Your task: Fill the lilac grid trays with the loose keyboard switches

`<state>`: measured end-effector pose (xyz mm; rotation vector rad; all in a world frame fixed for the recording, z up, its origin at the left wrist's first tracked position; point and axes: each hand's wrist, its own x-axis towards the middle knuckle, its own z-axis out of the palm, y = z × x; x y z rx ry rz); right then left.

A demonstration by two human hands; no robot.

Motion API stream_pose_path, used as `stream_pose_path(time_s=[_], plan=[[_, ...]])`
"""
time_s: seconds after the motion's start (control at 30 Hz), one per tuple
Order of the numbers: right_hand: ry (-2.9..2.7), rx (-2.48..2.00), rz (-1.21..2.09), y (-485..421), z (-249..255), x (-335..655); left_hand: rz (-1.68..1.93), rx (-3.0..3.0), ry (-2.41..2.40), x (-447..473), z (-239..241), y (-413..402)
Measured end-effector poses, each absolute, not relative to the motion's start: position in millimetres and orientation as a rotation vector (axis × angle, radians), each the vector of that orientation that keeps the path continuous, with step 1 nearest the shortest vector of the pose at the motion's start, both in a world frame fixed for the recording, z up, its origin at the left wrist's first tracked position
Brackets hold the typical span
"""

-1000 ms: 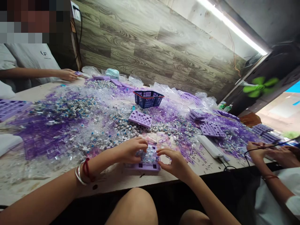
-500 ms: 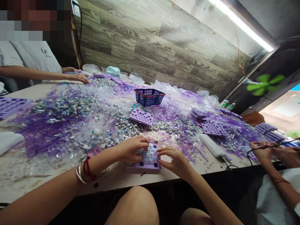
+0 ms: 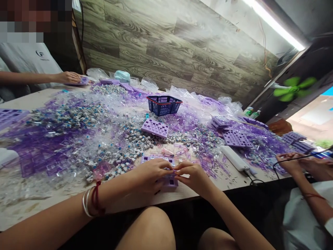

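Note:
A purple tray with square holes (image 3: 171, 182) lies at the table's near edge, partly hidden under my hands. My left hand (image 3: 153, 172) reaches across it, thumb and fingers pinched together near its right side. Against those fingertips, my right hand (image 3: 191, 176) pinches too. Whatever sits between the two sets of fingertips is too small and covered to name. Just behind the tray lie pinkish clear plastic pieces (image 3: 180, 149). Small grey-white switch-like parts with blue tops (image 3: 135, 135) are heaped beyond.
A dark blue basket (image 3: 164, 106) stands mid-table. Another purple holed tray (image 3: 155, 128) rests on the heap. To the right lies a white power strip (image 3: 234, 159) with a cable. Purple clear pieces (image 3: 44, 149) spread left. Co-workers' hands (image 3: 68, 77) work at the far left and far right.
My left hand has moved right and down over the tray, and its fingertips have closed in to meet my right hand's. The far-left co-worker's hand has shifted left.

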<state>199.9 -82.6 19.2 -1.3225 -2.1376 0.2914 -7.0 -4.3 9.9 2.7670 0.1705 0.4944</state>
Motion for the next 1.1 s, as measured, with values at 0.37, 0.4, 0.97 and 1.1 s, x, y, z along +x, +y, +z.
stream_pose_path(time_s=[0.37, 0.4, 0.97, 1.1], plan=[[-2.079, -1.227, 0.284, -83, 12, 203, 0.413, 2.671, 0.264, -3, 15, -1], [-2.071, -1.225, 0.285, -83, 11, 203, 0.404, 2.666, 0.266, -2, 16, -2], [-1.967, -1.177, 0.257, -86, -2, 205, 0.456, 2.669, 0.242, 1, 11, -9], [-1.891, -1.262, 0.341, -89, -4, 209, 0.485, 2.763, 0.238, 1, 18, -15]])
